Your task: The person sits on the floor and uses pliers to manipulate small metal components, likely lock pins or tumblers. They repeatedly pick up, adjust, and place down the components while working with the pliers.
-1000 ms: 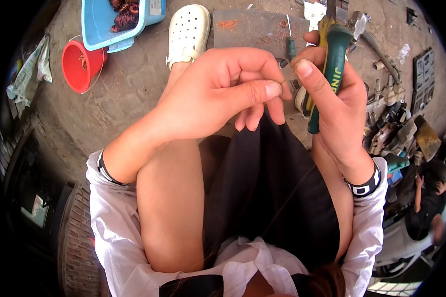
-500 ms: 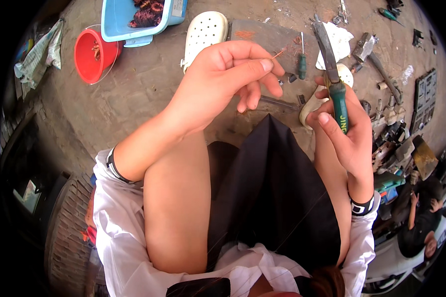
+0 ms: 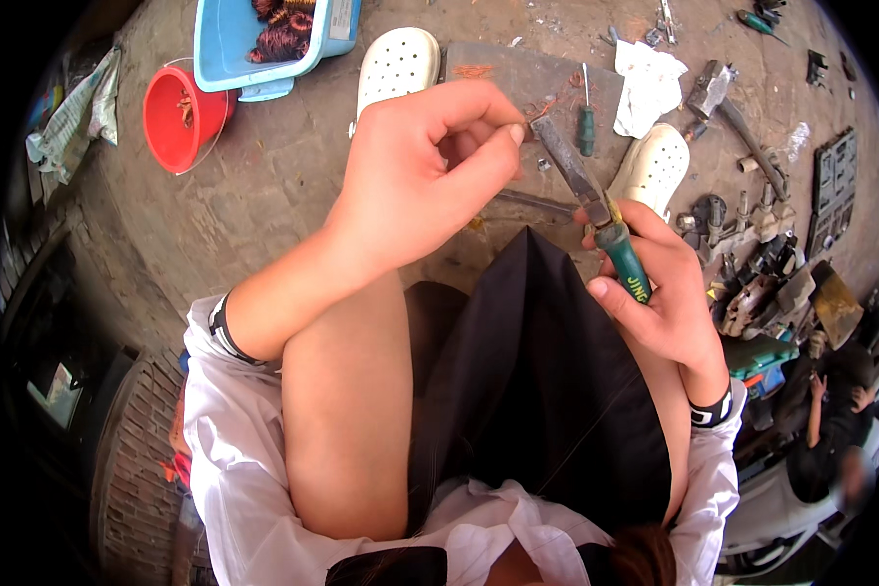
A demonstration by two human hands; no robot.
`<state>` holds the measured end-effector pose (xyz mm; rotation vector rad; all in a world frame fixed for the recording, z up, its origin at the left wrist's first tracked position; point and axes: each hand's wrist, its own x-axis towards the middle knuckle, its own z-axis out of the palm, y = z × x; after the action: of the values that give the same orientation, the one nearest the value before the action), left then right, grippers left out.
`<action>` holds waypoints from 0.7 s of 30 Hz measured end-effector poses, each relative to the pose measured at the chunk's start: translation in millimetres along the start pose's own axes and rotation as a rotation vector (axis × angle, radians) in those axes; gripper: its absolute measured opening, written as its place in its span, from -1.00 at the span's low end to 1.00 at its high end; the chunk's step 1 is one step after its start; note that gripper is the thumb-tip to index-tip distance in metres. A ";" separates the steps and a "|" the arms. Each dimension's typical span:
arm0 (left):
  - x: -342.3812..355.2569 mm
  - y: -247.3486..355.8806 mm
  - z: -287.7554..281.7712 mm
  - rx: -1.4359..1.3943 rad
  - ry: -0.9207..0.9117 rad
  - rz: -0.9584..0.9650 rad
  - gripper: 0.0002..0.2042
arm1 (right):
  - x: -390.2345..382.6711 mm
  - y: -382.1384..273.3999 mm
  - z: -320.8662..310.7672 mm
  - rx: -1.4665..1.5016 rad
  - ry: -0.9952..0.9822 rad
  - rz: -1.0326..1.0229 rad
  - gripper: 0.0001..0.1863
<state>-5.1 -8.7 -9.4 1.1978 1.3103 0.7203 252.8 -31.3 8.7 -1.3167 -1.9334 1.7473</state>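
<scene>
My left hand (image 3: 410, 186) is raised at the centre, thumb and forefinger pinched on a thin copper wire (image 3: 532, 119). Only a short end of the wire shows past the fingertips. In my right hand (image 3: 666, 303) is a pair of pliers (image 3: 574, 171) with long dark steel jaws and a green handle. The jaws point up and left, and their tip is at the wire beside my left fingertips. I cannot tell whether the jaws grip it. Below them on the ground is a dark flat sheet (image 3: 479, 61) with loose copper strands (image 3: 474, 71).
A green-handled screwdriver (image 3: 586, 130) and white paper (image 3: 647, 88) lie ahead. At left are a red bucket (image 3: 169, 122) and a blue basin (image 3: 264, 76) holding copper coils (image 3: 285, 37). A hammer (image 3: 711, 90), metal parts and a black tool case (image 3: 832, 190) lie right. Another person (image 3: 830, 430) is far right.
My right hand has brought the pliers left and down, so their tip meets the wire at my left fingertips. My left fingers have curled in closer.
</scene>
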 end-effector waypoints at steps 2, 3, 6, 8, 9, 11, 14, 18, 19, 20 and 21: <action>-1.1 -2.8 1.4 0.068 0.044 0.087 -0.93 | -1.0 -0.6 0.1 -0.008 -0.010 0.007 -0.74; -0.6 -3.9 2.5 0.101 0.065 0.130 -0.94 | -2.0 -0.7 0.2 -0.011 -0.011 0.018 -0.74; 1.1 -2.1 2.8 0.326 0.122 0.264 -0.95 | -1.7 -1.9 0.5 -0.009 -0.015 0.035 -0.74; 2.4 -4.2 1.0 0.478 0.157 0.416 -0.93 | -1.2 -3.2 1.1 0.001 -0.023 0.043 -0.74; 3.3 -5.9 -0.1 0.555 0.175 0.492 -0.92 | -0.9 -3.4 1.8 0.009 -0.031 0.046 -0.75; 5.2 -8.3 -2.0 0.645 0.195 0.582 -0.87 | 0.3 -2.6 3.0 0.038 -0.042 0.043 -0.76; 8.3 -9.8 -3.4 0.731 0.212 0.703 -0.83 | 1.0 -1.3 3.6 0.068 -0.048 0.022 -0.77; 7.8 -6.1 -4.4 0.800 0.212 0.751 -0.82 | 2.2 1.3 4.4 0.073 -0.048 -0.019 -0.77; 7.8 -6.2 -3.9 0.797 0.210 0.746 -0.82 | 2.2 2.8 4.8 0.084 -0.046 -0.027 -0.77; 7.8 -6.4 -3.4 0.794 0.208 0.742 -0.82 | 1.6 3.9 4.9 0.090 -0.042 -0.022 -0.77; 7.6 -5.5 -3.8 0.794 0.208 0.736 -0.82 | 1.2 4.1 4.5 0.097 -0.040 -0.021 -0.76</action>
<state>-8.5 -2.4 -16.5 2.3707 1.3644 0.8775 250.9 -34.0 3.4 -1.2338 -1.8510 1.8456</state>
